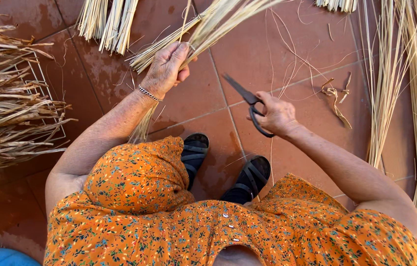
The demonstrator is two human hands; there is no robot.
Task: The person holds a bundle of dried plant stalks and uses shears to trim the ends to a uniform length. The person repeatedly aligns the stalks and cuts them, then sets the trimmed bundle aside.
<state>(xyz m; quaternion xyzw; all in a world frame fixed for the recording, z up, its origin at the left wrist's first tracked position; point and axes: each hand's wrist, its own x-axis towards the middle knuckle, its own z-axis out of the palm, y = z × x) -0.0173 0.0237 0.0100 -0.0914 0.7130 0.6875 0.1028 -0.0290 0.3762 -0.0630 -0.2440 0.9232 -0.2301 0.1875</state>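
1. Two hands busy. Left hand: fingers clamped around a straw bundle, held above the red floor tiles.
2. Right hand: fingers closed through the handles of black scissors, blades pointing toward the bundle, not touching it.
3. White wire basket, far left: piled with dry brown leaves.
4. Loose straw stalks lie on the right.

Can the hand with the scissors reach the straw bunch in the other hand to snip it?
Probably yes. The right hand holds black scissors near the straw bunch gripped by the left hand, with only bare floor tiles between.
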